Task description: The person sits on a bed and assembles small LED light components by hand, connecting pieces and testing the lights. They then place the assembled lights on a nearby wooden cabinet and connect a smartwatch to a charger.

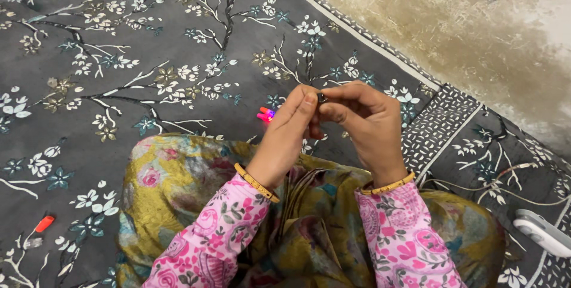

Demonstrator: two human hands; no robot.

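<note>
My left hand (286,133) and my right hand (364,122) meet above my lap, fingertips pinched together on a tiny dark object (321,97). Most of that object is hidden by the fingers. Both wrists wear thin gold bangles and pink floral sleeves. Just left of my left hand, two small glowing pink-red pieces (265,113) lie on the sheet.
I sit on a grey floral bedsheet (119,85), my lap draped in olive floral cloth (178,175). A small red piece (44,224) lies at the lower left. A white device (542,232) with a cable rests at the right. A beige wall (476,20) borders the top right.
</note>
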